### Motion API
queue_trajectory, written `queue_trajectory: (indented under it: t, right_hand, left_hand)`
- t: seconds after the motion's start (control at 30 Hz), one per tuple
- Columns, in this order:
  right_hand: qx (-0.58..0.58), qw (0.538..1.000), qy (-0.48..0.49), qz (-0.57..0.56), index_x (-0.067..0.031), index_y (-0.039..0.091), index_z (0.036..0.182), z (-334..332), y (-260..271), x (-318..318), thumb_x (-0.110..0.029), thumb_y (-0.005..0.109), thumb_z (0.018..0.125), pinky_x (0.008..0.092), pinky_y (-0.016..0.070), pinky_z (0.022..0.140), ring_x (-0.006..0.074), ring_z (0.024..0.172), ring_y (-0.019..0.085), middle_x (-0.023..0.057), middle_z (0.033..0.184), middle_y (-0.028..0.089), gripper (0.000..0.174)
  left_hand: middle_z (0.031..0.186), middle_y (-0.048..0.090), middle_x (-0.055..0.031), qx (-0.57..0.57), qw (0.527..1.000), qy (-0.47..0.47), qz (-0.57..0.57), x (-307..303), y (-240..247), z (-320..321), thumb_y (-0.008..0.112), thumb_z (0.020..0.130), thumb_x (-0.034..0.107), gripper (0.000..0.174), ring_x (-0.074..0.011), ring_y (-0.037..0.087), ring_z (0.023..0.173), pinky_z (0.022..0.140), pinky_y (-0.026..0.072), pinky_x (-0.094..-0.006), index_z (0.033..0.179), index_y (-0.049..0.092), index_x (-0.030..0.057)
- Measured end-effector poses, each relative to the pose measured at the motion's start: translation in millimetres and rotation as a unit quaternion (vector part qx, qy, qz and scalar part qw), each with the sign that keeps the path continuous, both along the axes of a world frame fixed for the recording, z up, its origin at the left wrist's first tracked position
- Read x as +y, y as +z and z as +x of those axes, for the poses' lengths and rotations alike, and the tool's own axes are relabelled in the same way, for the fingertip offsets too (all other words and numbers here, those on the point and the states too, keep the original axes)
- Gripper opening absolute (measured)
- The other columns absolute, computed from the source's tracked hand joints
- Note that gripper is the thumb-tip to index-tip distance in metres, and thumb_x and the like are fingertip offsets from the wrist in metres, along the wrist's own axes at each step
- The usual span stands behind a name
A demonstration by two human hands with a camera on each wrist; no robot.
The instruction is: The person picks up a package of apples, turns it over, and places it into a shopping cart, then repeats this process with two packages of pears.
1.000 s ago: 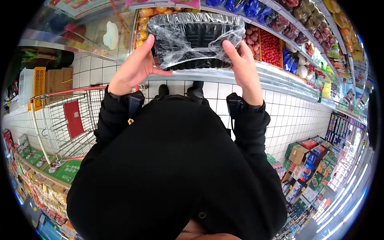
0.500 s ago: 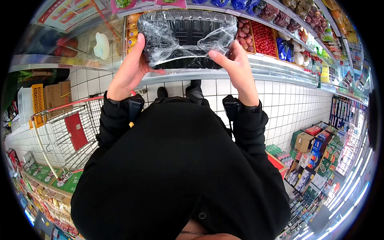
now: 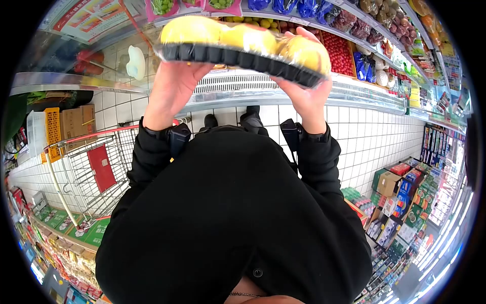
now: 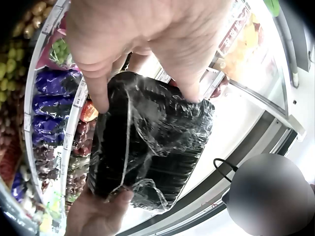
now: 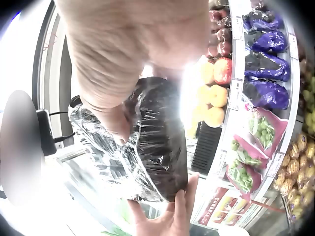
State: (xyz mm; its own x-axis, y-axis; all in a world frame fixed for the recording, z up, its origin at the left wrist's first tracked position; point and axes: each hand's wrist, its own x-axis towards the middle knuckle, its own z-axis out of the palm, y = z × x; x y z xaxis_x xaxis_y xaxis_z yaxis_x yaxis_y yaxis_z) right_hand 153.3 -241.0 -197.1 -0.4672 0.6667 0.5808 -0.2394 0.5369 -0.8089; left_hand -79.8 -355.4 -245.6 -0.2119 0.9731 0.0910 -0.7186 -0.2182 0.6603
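A film-wrapped black fruit tray is held up over the edge of the display case, its yellow round fruits on top under the clear film. My left hand grips the left end from below. At the other end my right hand holds the tray, its thumb low and its fingers behind, partly hidden by the fruit. Both wrist views face the dark underside, where the film is gathered and wrinkled. Thumb and fingers of each hand press against the tray's ends there.
A refrigerated case with a vented front ledge runs ahead of me. It bears small red fruits, blue bags and pink-edged bags of green grapes. A shopping cart stands at left, near cardboard boxes.
The tray has turned over toward me: its wrapped underside faced the head view before, and now its side and the yellow fruits show. Both hands have kept hold and turned with it.
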Motion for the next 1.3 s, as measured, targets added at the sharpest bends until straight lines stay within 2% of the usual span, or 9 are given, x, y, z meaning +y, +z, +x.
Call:
queue_trajectory:
  t: [0.17,0.2,0.3,0.37,0.43,0.7,0.83,0.97,1.3]
  right_hand:
    - [-0.100,0.987,-0.031,0.123,0.0061,0.042,0.136,5.8,-0.6,13.8,-0.015,0.081,0.074,0.0367,0.0430,0.105,0.0278,0.128,0.050,0.0181,0.143,0.043,0.077]
    - [-0.074,0.989,-0.024,0.126,0.0039,0.046,0.134,3.5,-2.8,15.0,-0.015,0.081,0.073,0.0392,0.0424,0.105,0.0303,0.129,0.049,0.0196,0.143,0.043,0.073]
    - [-0.120,0.967,-0.041,0.220,-0.0037,0.060,0.121,-0.4,0.2,14.8,-0.013,0.082,0.069,0.0438,0.0414,0.105,0.0360,0.129,0.048,0.0230,0.144,0.041,0.057]
    - [-0.112,0.971,-0.031,0.206,-0.0087,0.067,0.115,-7.5,3.3,10.2,0.000,0.080,0.066,0.0402,0.0462,0.101,0.0336,0.127,0.050,0.0185,0.144,0.044,0.052]
    - [-0.131,0.960,-0.038,0.245,-0.0095,0.067,0.118,-8.3,2.3,11.3,-0.001,0.080,0.068,0.0404,0.0455,0.101,0.0336,0.129,0.048,0.0189,0.146,0.041,0.053]
    - [-0.043,0.996,0.062,-0.053,-0.0049,0.021,0.152,-12.5,-17.9,2.8,0.005,0.069,0.079,0.0384,0.0349,0.112,0.0290,0.138,0.037,0.0170,0.155,0.028,0.087]
    - [0.112,0.901,0.113,-0.404,-0.0076,0.019,0.153,-12.0,-10.4,-3.5,-0.029,0.042,0.100,0.0409,0.0389,0.109,0.0306,0.137,0.038,0.0183,0.151,0.033,0.061]
    - [0.010,0.900,0.096,-0.425,-0.0103,0.016,0.154,-15.8,-16.7,-10.6,-0.014,0.068,0.088,0.0355,0.0426,0.102,0.0239,0.123,0.049,0.0157,0.137,0.044,0.084]
    - [-0.042,0.949,0.057,-0.306,-0.0081,0.014,0.153,-24.5,-6.1,-21.4,-0.005,0.075,0.077,0.0334,0.0456,0.098,0.0216,0.121,0.050,0.0159,0.132,0.048,0.097]
  left_hand:
    - [0.149,0.034,-0.0217,-0.211,0.970,-0.097,-0.065,-9.7,37.0,-4.6,0.041,0.088,0.074,0.097,-0.0431,0.037,0.135,0.105,0.0323,-0.0688,0.148,0.025,0.0003]
    - [0.150,0.033,-0.0212,-0.247,0.941,-0.223,0.066,-4.7,21.5,-14.2,0.043,0.091,0.068,0.091,-0.0396,0.035,0.137,0.108,0.0339,-0.0620,0.149,0.024,0.0007]
    - [0.149,0.035,-0.0183,-0.129,0.986,-0.082,-0.069,-7.9,35.7,-1.6,0.050,0.096,0.048,0.074,-0.0320,0.040,0.136,0.111,0.0370,-0.0457,0.149,0.025,0.0030]
    - [0.145,0.039,-0.0167,0.043,0.996,-0.037,0.063,-8.5,28.2,1.6,0.057,0.092,0.033,0.070,-0.0311,0.042,0.134,0.109,0.0398,-0.0444,0.149,0.026,0.0053]
    - [0.142,0.041,-0.0156,-0.070,0.994,-0.061,-0.051,-5.1,22.8,-4.3,0.061,0.088,0.025,0.072,-0.0299,0.044,0.132,0.107,0.0422,-0.0418,0.149,0.026,0.0066]
    - [0.142,0.041,-0.0129,0.039,0.998,-0.007,-0.056,-2.7,19.1,-6.3,0.062,0.080,0.011,0.080,-0.0262,0.048,0.127,0.102,0.0470,-0.0375,0.150,0.024,0.0103]
    - [0.140,0.042,-0.0102,0.056,0.996,0.022,-0.065,-7.5,20.7,-5.6,0.066,0.076,0.002,0.086,-0.0223,0.048,0.126,0.100,0.0480,-0.0349,0.151,0.025,0.0139]
    - [0.139,0.043,-0.0093,0.132,0.990,0.036,-0.042,-5.3,21.0,-5.5,0.068,0.070,-0.006,0.098,-0.0221,0.046,0.127,0.102,0.0460,-0.0351,0.153,0.022,0.0174]
    - [0.137,0.046,-0.0090,0.094,0.993,0.043,-0.058,-9.6,15.8,-1.0,0.066,0.078,-0.005,0.088,-0.0201,0.048,0.126,0.100,0.0454,-0.0332,0.152,0.023,0.0135]
